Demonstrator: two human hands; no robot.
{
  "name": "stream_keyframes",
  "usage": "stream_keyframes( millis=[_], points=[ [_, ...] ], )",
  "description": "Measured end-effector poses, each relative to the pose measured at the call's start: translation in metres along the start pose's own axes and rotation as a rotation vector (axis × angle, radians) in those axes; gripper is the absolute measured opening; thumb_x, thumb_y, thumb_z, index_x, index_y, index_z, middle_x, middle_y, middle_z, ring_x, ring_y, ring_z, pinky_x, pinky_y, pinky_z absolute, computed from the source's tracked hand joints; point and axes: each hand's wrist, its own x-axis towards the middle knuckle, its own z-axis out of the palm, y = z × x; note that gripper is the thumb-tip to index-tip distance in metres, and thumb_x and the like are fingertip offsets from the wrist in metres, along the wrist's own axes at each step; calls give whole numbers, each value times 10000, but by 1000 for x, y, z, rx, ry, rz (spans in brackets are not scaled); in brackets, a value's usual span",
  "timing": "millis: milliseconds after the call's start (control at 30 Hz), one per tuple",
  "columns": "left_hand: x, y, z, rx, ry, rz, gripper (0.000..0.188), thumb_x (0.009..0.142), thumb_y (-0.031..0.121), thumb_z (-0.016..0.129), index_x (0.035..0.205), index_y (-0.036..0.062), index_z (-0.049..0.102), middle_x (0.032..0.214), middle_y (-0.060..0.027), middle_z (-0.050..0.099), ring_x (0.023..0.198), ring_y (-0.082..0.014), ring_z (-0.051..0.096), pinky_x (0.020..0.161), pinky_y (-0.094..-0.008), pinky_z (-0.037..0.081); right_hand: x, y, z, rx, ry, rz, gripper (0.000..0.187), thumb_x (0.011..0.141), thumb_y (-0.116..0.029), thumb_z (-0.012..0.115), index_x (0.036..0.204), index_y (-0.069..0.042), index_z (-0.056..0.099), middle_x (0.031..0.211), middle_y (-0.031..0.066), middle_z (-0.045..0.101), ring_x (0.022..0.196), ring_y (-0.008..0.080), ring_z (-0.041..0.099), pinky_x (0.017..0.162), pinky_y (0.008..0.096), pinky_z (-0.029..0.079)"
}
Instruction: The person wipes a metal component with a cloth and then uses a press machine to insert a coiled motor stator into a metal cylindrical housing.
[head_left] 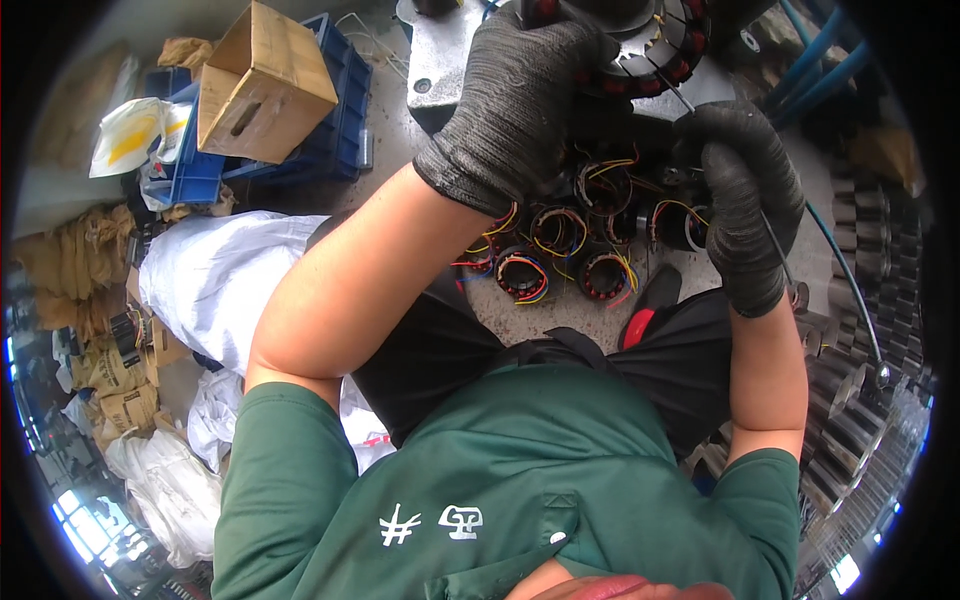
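Note:
A stator ring (pixel 693 42) with dark red coil windings sits on the grey metal machine (pixel 432 88) at the top. My left hand (pixel 515 105), in a dark knitted glove, is at the ring's left side. Its fingers curl around a dark, reddish part (pixel 538 12) at the upper edge, which I cannot make out. To the right, my right hand (pixel 745 190), gloved the same way, is closed around a thin metal rod (pixel 681 98). The rod's far end reaches the lower right of the ring, and its other end shows beside my wrist.
Several stators (pixel 522 275) with coloured wires lie on the floor below the machine. Stacked metal cores (pixel 840 440) line the right side. A cardboard box (pixel 265 85) sits on blue crates (pixel 345 110) at the left, above white sacks (pixel 225 270). A thin blue cable (pixel 845 265) hangs right of my hand.

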Motion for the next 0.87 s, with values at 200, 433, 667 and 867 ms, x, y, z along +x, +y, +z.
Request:
stream_keyframes(
  millis=[200, 433, 667, 867],
  points=[
    [3, -11, -12, 142, 67, 58, 324, 806, 69, 713, 1109, -30, 657, 874, -121, 720, 750, -218, 731, 672, -346, 619, 0, -3, 4, 8, 18, 21, 155, 928, 5, 605, 1050, -14, 698, 939, 46, 690, 854, 129, 643, 786, 290, 525],
    [6, -17, -12, 249, 77, 113, 266, 823, 63, 698, 1073, -19, 657, 894, -100, 700, 798, -182, 705, 727, -323, 599, 5, 1, 7, -409, -139, -180, 158, 982, -22, 604, 1126, -6, 666, 1060, 97, 669, 909, 192, 660, 810, 321, 537],
    [12, -22, -14, 501, 106, 302, 456, 801, 47, 696, 1233, -61, 595, 1030, -160, 737, 946, -238, 730, 826, -357, 597, 12, -6, 18, -666, -183, -228, 171, 931, -27, 631, 1093, -12, 682, 1025, 140, 669, 871, 277, 694, 781, 366, 554],
    [10, -15, -13, 448, 50, 263, 444, 853, 111, 693, 1263, -31, 600, 1068, -191, 735, 963, -326, 734, 866, -367, 591, 5, 4, 1, -97, -133, 2, 192, 978, -94, 641, 1153, -37, 694, 1111, 111, 660, 983, 276, 680, 902, 323, 536]
  ],
)
